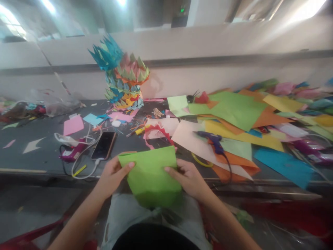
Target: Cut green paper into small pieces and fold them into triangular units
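Nearest: black top [156,239] & pale trousers [117,217] of the seated person. Just above the lap, at the table's front edge, is the green paper [153,173], held up btwn 2 hands. L hand [114,175] pinches its L side, thumb on the near face, fingers behind; R hand [188,177] pinches the R side same way. Paper's top edge looks folded at the L corner.

On the dark table [44,159], L of the paper: 1 phone [104,146] w/ a white cable [97,163] plugged in, & 1 purple power strip [73,152] beside it. R side: 1 blue glue gun [214,140] lying on loose sheets, blue paper [283,165] nr the edge.

Farther back, mid-table: red zigzag strip [162,130], scraps, then a wide green sheet [234,107] atop orange & yellow ones. Pink square [73,125] on L, clear plastic bag [62,104] beyond. At the back, nr the white wall [182,78], stands 1 multicolored paper ornament [125,83] w/ spiky tiers, blue at top L.
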Available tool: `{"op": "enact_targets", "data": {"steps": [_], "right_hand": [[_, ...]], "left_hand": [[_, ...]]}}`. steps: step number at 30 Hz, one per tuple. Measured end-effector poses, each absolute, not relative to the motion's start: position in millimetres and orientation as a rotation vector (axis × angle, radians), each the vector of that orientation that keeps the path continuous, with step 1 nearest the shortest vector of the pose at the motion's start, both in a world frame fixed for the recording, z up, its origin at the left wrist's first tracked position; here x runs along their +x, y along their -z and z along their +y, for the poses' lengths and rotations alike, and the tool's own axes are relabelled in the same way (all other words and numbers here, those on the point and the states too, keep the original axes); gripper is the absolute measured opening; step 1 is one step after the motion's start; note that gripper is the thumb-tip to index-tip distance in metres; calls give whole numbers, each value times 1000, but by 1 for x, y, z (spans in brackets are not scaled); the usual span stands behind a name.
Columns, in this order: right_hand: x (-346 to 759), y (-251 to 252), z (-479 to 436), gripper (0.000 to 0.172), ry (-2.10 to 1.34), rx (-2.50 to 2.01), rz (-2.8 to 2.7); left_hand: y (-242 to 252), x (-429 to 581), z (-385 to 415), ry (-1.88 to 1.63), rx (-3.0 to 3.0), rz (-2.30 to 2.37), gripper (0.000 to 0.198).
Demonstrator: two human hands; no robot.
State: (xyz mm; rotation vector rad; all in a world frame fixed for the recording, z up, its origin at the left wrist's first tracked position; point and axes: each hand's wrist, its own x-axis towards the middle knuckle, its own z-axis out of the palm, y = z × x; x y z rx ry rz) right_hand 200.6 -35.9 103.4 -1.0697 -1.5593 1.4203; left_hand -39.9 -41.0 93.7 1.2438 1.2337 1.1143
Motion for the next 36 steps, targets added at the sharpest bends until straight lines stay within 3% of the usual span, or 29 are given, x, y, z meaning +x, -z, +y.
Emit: {"op": "enact_targets", "data": {"steps": [8, 13, 18, 23, 27, 32, 36], "right_hand": [[209, -100, -36, 34, -1478, -1122, -1543], [224, -76, -32, 29, -1623, -1160, -1525], [233, -59, -13, 25, -1271, -1382, -1690], [226, -59, 6, 21, -837, -1525, -2121], [214, -56, 24, 22, -524, -1565, -2255], [196, -52, 57, 28, -379, -1558, -2301], [185, -46, 81, 30, -294, -1566, -2344]], "left_hand": [[-92, -35, -31, -1278, 1048, 1232, 30], [-86, -40, -23, -1420, 846, 1296, 35], [-58, -59, -32, -1038, 1176, 1503, 48], [-37, -64, -56, -592, 1645, 1758, 32], [-45, -53, -54, -343, 1900, 1977, 29], [-56, -43, -26, -281, 2280, 2169, 22], [-45, -28, -18, -441, 2668, 1876, 24]]}}
